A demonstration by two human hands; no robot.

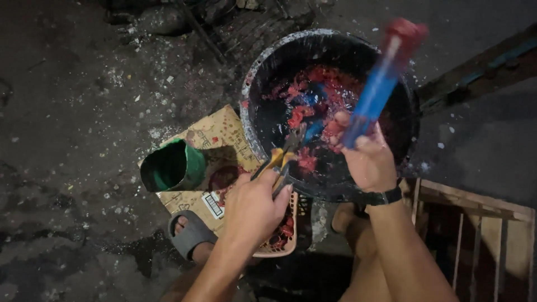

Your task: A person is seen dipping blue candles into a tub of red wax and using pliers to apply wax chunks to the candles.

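Head view looks straight down at 2 bare hands working over a large black basin (263, 112) set on dark, littered ground. The left hand (254, 210) is closed around the yellow grips of a pair of pliers (282, 159), whose dark nose points up and right into the basin; how the nose stands is too dim to tell. The right hand (366, 159), with a black wristband (383, 197) on its wrist, is wrapped around the lower end of a blue tube (377, 84) with a red cap, held tilted up and to the right above the basin and blurred. Inside the basin lies a heap of red and blue scraps (313, 92). Left of the basin, a green cylinder (170, 166) lies on its side, open mouth facing left, on a sheet of brown cardboard (221, 131). A pink basket (282, 246) sits under the left hand, below the basin's rim. A foot in a grey sandal (190, 235) rests near the cardboard. A wooden frame (475, 210) stands at the lower right.
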